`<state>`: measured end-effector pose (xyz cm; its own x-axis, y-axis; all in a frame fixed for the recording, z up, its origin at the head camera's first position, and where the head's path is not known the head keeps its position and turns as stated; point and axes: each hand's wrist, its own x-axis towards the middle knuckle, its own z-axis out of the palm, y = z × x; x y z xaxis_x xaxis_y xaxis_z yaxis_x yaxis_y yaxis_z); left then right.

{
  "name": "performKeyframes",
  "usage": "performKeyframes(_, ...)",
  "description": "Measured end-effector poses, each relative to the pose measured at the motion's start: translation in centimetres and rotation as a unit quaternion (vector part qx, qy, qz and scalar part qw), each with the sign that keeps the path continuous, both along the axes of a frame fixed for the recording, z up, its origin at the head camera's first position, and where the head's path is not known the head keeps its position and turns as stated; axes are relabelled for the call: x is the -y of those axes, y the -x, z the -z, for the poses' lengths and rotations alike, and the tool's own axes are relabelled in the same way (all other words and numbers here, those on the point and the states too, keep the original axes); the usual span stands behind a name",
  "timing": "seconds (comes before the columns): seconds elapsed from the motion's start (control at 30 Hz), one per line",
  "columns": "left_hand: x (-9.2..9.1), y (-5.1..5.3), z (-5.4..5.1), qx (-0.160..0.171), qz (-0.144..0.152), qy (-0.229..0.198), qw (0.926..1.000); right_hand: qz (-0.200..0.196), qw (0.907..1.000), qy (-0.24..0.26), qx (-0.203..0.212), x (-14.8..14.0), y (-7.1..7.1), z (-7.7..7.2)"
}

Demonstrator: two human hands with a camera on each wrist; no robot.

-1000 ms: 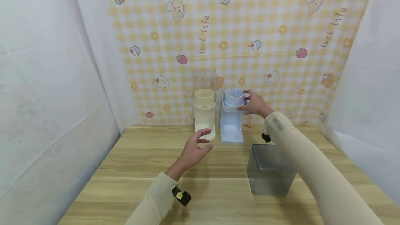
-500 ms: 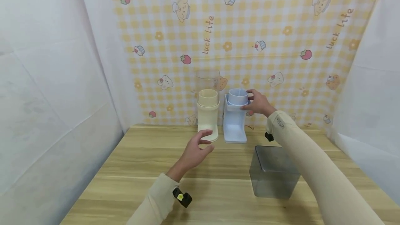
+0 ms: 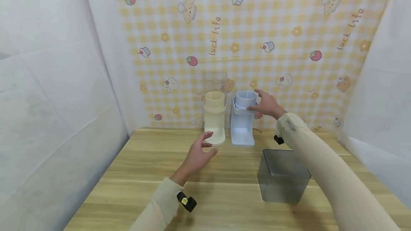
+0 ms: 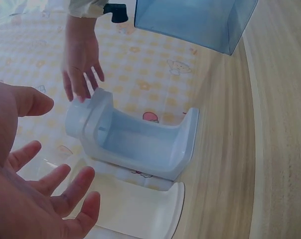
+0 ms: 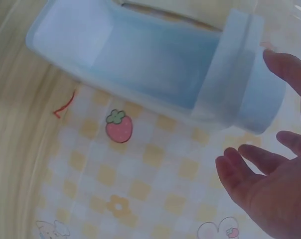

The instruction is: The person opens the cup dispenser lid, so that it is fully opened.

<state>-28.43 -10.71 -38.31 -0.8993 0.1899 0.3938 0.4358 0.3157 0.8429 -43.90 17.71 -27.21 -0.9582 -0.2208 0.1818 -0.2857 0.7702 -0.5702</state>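
A light blue round cup [image 3: 245,99] sits in the top of a light blue stand [image 3: 242,126] at the back of the table. My right hand [image 3: 268,104] is beside the cup's right side, fingers spread apart. In the right wrist view the thumb [image 5: 285,67] is close to the cup; whether it touches I cannot tell. To the left is a cream stand [image 3: 214,122] with a cream cup [image 3: 215,101] in its top and a clear cylinder [image 3: 215,77] around and above it. My left hand [image 3: 196,157] hovers in front of the cream stand, fingers loosely bent, holding nothing.
A grey see-through box [image 3: 282,184] stands on the wooden table [image 3: 135,188] below my right forearm. Behind the stands hangs a yellow checked cloth [image 3: 179,45]. A thin red strand [image 5: 66,105] lies near the blue stand. White sheets [image 3: 57,99] close off both sides.
My right hand's fingers have spread and drawn slightly off the blue cup. The left hand has barely moved. The head view has shifted a little, so the stands appear farther right.
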Motion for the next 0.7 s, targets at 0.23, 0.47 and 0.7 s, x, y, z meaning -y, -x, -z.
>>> performKeyframes(0.23,-0.2,0.2,0.5,0.017,-0.003,-0.01,0.9998,-0.011,0.9994,0.029,-0.018,1.0,-0.8,-0.8)
performKeyframes(0.47,0.0,0.1,0.4,0.014,-0.006,-0.009,0.9998,0.019,0.9978,0.031,-0.054,3.0,-1.2,-1.5)
performKeyframes(0.7,0.0,0.1,0.2,0.019,0.002,-0.025,0.9995,0.003,0.9948,0.067,-0.076,5.2,-1.5,-2.4)
